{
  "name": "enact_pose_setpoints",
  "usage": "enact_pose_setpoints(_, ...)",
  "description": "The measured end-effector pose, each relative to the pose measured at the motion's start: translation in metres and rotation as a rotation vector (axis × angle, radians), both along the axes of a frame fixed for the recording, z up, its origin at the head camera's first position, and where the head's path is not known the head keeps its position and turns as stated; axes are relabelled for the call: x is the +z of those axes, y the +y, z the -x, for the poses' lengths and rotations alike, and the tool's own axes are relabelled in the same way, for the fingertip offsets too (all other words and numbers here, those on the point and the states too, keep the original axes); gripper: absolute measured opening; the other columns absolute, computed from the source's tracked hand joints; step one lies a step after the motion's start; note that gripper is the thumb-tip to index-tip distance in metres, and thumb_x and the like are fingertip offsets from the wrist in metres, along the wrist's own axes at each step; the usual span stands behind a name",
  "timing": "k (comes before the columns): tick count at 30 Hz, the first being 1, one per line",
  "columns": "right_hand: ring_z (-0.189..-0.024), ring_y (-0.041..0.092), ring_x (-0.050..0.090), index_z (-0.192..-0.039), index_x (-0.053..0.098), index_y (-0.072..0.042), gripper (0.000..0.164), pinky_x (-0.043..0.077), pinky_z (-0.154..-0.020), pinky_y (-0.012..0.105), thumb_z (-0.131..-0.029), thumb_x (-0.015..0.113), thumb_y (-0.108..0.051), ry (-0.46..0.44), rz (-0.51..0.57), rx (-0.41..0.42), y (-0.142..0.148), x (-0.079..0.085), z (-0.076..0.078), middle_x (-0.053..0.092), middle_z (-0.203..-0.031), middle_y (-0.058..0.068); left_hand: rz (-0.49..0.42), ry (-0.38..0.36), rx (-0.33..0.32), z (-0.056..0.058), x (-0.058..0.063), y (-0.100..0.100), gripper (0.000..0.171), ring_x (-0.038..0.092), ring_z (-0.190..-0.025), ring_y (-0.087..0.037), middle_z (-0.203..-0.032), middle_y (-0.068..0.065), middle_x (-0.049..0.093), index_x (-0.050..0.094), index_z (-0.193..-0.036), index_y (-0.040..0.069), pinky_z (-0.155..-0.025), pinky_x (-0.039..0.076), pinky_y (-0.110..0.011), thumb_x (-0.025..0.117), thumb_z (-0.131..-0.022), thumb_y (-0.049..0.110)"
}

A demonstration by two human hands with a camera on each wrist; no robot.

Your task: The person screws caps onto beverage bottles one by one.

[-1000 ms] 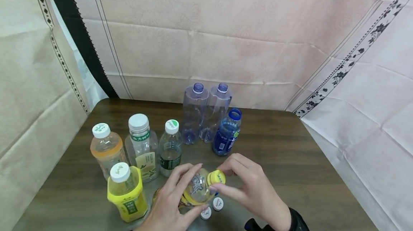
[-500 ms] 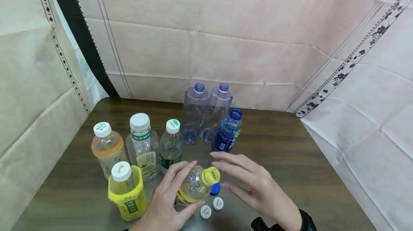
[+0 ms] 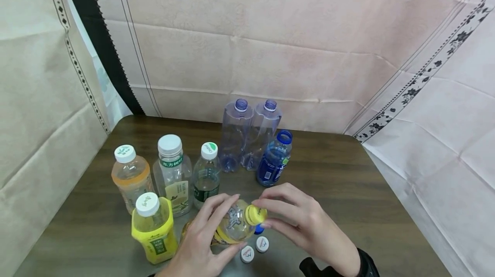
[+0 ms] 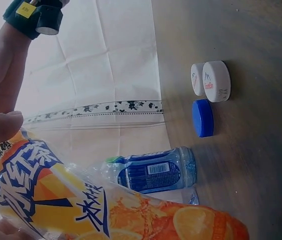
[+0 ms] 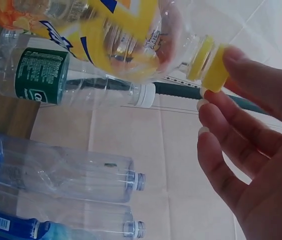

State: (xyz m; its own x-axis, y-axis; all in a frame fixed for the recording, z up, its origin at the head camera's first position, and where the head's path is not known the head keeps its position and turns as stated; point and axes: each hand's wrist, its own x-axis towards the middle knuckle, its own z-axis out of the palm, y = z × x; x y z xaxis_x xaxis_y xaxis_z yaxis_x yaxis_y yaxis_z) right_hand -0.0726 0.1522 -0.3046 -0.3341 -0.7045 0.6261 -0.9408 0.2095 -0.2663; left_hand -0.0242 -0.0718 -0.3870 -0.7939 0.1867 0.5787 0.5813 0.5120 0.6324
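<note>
My left hand (image 3: 202, 239) grips a clear tea bottle (image 3: 235, 222) with a yellow-and-orange label, tilted with its neck to the right. Thumb and index finger of my right hand (image 3: 307, 221) pinch the yellow cap (image 3: 257, 215) on the bottle's neck. The right wrist view shows a strip of clear neck between this cap (image 5: 216, 68) and the yellow ring below it. A blue cap (image 3: 259, 229) and two white caps (image 3: 247, 254) lie on the table just below the bottle's neck.
Left on the wooden table (image 3: 348, 191) stand several white-capped bottles, one with a yellow wrap (image 3: 156, 240) nearest me. Further back are two uncapped clear bottles (image 3: 236, 139) and an uncapped blue-labelled bottle (image 3: 273, 161). Pale cloth (image 3: 239, 53) hangs behind the table.
Half a second ago my right hand was off the yellow cap with its fingers spread; now it pinches the cap again. My left hand keeps its grip on the bottle.
</note>
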Motion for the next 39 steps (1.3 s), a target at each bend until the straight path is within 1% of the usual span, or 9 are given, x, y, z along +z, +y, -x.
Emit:
enact_pose_setpoints(7, -0.094, 0.009, 0.061, -0.110, 0.068, -0.010, 0.024, 0.051, -0.086, 0.014, -0.089, 0.069, -0.023, 0.026, 0.066, -0.069, -0.005, -0.002, 0.001, 0.065, -0.104, 0.001, -0.006, 0.007, -0.015, 0.001, 0.002, 0.001, 0.095, 0.057, -0.109, -0.011, -0.132, 0.005, 0.044, 0.038, -0.147, 0.026, -0.085, 0.056, -0.029, 0.090, -0.066, 0.022)
enact_pose_setpoints(12, -0.083, 0.007, 0.059, -0.103, 0.068, -0.007, 0.023, 0.051, -0.073, 0.014, -0.087, 0.072, -0.025, 0.041, 0.152, -0.084, -0.008, -0.005, -0.001, 0.065, -0.096, 0.002, -0.018, 0.007, -0.038, 0.002, 0.004, 0.003, 0.092, 0.057, -0.108, -0.011, -0.132, 0.004, 0.044, 0.038, -0.147, 0.025, -0.085, 0.057, -0.029, 0.088, -0.069, 0.025)
enact_pose_setpoints(14, -0.081, 0.006, 0.056, -0.103, 0.066, -0.005, 0.029, 0.049, -0.070, 0.013, -0.087, 0.072, -0.027, 0.044, 0.172, -0.088, -0.008, -0.005, -0.001, 0.064, -0.097, 0.004, -0.017, 0.005, -0.038, 0.002, 0.004, 0.004, 0.092, 0.057, -0.110, -0.011, -0.133, 0.004, 0.043, 0.037, -0.147, 0.025, -0.086, 0.056, -0.029, 0.087, -0.071, 0.026)
enact_pose_setpoints(17, -0.089, 0.008, 0.056, -0.116, 0.063, -0.003, 0.040, 0.048, -0.071, 0.014, -0.087, 0.072, -0.031, 0.008, 0.141, -0.079, -0.006, -0.003, -0.002, 0.063, -0.110, 0.008, -0.013, 0.007, -0.032, 0.002, 0.004, 0.003, 0.091, 0.057, -0.112, -0.012, -0.134, 0.004, 0.043, 0.037, -0.148, 0.025, -0.087, 0.056, -0.031, 0.086, -0.072, 0.027)
enact_pose_setpoints(21, -0.115, 0.016, 0.056, -0.132, 0.055, -0.005, 0.048, 0.048, -0.092, 0.015, -0.089, 0.070, -0.021, -0.060, 0.009, -0.016, 0.000, 0.005, -0.003, 0.056, -0.130, 0.012, -0.009, 0.006, -0.025, 0.001, 0.002, 0.002, 0.091, 0.057, -0.112, -0.012, -0.134, 0.004, 0.044, 0.037, -0.148, 0.025, -0.086, 0.057, -0.030, 0.086, -0.072, 0.026)
enact_pose_setpoints(24, -0.124, 0.019, 0.052, -0.134, 0.055, -0.009, 0.048, 0.044, -0.102, 0.018, -0.089, 0.069, -0.010, -0.081, -0.080, 0.033, 0.004, 0.010, -0.003, 0.054, -0.136, 0.010, -0.012, -0.003, -0.030, 0.001, 0.001, 0.000, 0.091, 0.057, -0.111, -0.012, -0.134, 0.004, 0.044, 0.037, -0.148, 0.025, -0.085, 0.057, -0.030, 0.086, -0.072, 0.025)
enact_pose_setpoints(28, -0.120, 0.018, 0.052, -0.133, 0.057, -0.011, 0.043, 0.048, -0.099, 0.022, -0.091, 0.065, -0.007, -0.064, -0.131, 0.070, 0.005, 0.013, -0.001, 0.056, -0.133, 0.009, -0.007, -0.032, -0.030, 0.000, 0.001, -0.001, 0.090, 0.057, -0.110, -0.011, -0.134, 0.006, 0.043, 0.036, -0.148, 0.028, -0.085, 0.057, -0.029, 0.085, -0.073, 0.028)
enact_pose_setpoints(32, -0.114, 0.016, 0.055, -0.130, 0.059, -0.010, 0.035, 0.050, -0.096, 0.022, -0.095, 0.059, -0.010, -0.045, -0.125, 0.084, 0.004, 0.014, 0.000, 0.059, -0.127, 0.008, 0.000, -0.057, -0.029, 0.000, 0.002, -0.001, 0.088, 0.056, -0.110, -0.009, -0.135, 0.008, 0.043, 0.035, -0.148, 0.030, -0.085, 0.056, -0.029, 0.084, -0.075, 0.032)
enact_pose_setpoints(39, -0.102, 0.011, 0.059, -0.120, 0.065, -0.010, 0.030, 0.050, -0.089, 0.015, -0.090, 0.067, -0.013, -0.056, -0.059, 0.038, 0.002, 0.011, 0.000, 0.062, -0.113, 0.004, 0.008, -0.007, -0.028, 0.000, 0.002, 0.001, 0.087, 0.056, -0.109, -0.009, -0.134, 0.005, 0.044, 0.038, -0.147, 0.026, -0.085, 0.056, -0.029, 0.084, -0.074, 0.032)
